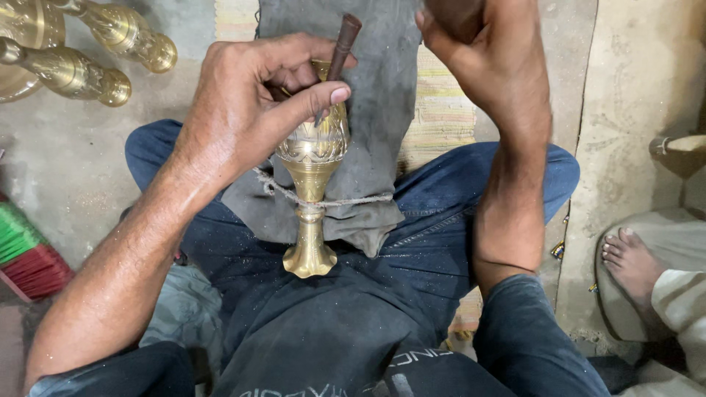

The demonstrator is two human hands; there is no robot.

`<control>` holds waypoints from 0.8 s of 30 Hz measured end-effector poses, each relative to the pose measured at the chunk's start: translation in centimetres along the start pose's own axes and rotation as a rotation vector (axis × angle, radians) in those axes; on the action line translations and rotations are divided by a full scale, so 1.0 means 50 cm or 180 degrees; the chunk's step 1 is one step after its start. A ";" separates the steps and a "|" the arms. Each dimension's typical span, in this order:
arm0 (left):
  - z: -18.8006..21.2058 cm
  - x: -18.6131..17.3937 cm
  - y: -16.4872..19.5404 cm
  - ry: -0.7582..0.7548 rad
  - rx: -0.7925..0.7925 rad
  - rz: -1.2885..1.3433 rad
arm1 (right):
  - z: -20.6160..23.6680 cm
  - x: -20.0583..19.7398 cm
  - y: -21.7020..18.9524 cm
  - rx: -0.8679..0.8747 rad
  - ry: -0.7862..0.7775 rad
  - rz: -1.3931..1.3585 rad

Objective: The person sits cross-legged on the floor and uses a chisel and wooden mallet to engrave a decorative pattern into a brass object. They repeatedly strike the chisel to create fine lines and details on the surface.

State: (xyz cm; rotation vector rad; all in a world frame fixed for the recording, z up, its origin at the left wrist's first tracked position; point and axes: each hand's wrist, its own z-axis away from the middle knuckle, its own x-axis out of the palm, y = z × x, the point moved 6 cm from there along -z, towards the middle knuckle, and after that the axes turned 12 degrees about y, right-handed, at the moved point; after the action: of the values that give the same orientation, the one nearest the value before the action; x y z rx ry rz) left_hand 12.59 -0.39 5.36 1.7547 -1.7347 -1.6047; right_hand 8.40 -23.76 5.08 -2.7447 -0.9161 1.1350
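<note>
Dusty grey concrete floor (66, 162) spreads beneath us, with a pale striped woven mat (441, 110) running up the middle and a lighter slab (640, 81) off to the right. We are seated, our legs in dark blue jeans (441, 198) speckled with fine filings.

Much is cut off or hard to read. Our right hand (482, 55) is raised near the top edge and closed into a fist; we cannot tell what it grips, since the frame crops it. Whether the tip of the rusty brown punch (341, 44) touches metal is hidden behind our left hand (254, 103), whose thumb and fingers pinch that tool at a slant. The upper part of the brass goblet (312, 169) also vanishes behind those fingers, so we see only the engraved lower bowl, the stem and the flared foot.

That goblet lies across our lap on a dark grey cloth (368, 95), foot toward us, bound down by a thin cord (353, 200) crossing its stem.

At the upper left, more brass pieces (95, 55) lie on the floor, partly out of frame. A green and red brush-like thing (26, 254) pokes in at the left edge, too cropped to name surely. At the lower right we see another person's bare foot (632, 261) and a pale sleeve or trouser leg.
</note>
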 end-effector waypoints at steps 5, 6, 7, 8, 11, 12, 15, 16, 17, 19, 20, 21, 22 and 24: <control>-0.004 -0.021 -0.006 0.0002 -0.0246 0.0396 | 0.004 0.005 0.012 0.0326 -0.0074 -0.0124; -0.005 -0.026 -0.007 0.0055 -0.0319 0.0513 | 0.009 0.011 0.024 0.0593 -0.0043 -0.0281; -0.008 -0.034 -0.005 0.0199 -0.0292 0.0729 | 0.014 0.016 0.037 0.0862 0.0005 -0.0420; -0.011 -0.042 -0.002 0.0338 -0.0263 0.0953 | 0.017 0.018 0.042 0.0810 0.0117 -0.0376; -0.018 -0.030 -0.001 0.0281 -0.0289 0.0700 | 0.024 0.030 0.056 0.0780 0.0272 -0.0406; -0.019 -0.021 -0.002 0.0176 -0.0320 0.0461 | 0.027 0.037 0.061 0.0893 0.0224 -0.0514; -0.020 -0.002 0.008 -0.0041 0.0028 -0.0113 | 0.029 0.049 0.057 0.0866 0.0240 -0.0851; -0.020 -0.001 0.006 -0.0071 -0.0015 -0.0083 | 0.030 0.051 0.052 0.0809 0.0280 -0.0952; -0.022 0.000 0.004 -0.0102 -0.0048 -0.0059 | 0.030 0.050 0.045 0.0635 0.0316 -0.0683; -0.025 -0.002 0.000 -0.0158 -0.0050 -0.0032 | 0.034 0.050 0.031 0.0277 0.0370 -0.0155; -0.027 -0.001 -0.001 -0.0178 -0.0025 -0.0034 | 0.037 0.051 0.035 0.0388 0.0402 -0.0117; -0.028 -0.001 -0.002 -0.0196 0.0007 -0.0038 | 0.040 0.053 0.039 0.0496 0.0439 -0.0076; -0.029 -0.002 -0.003 -0.0198 0.0015 -0.0081 | 0.042 0.053 0.046 0.0608 0.0478 -0.0027; -0.027 -0.001 -0.004 -0.0218 0.0009 -0.0145 | 0.043 0.053 0.056 0.0725 0.0584 0.0011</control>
State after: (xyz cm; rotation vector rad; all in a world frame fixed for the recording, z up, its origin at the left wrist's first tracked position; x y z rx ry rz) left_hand 13.76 -1.00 5.77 1.7729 -1.7397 -1.7010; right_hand 9.91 -25.06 1.15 -2.6116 -0.7127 0.9053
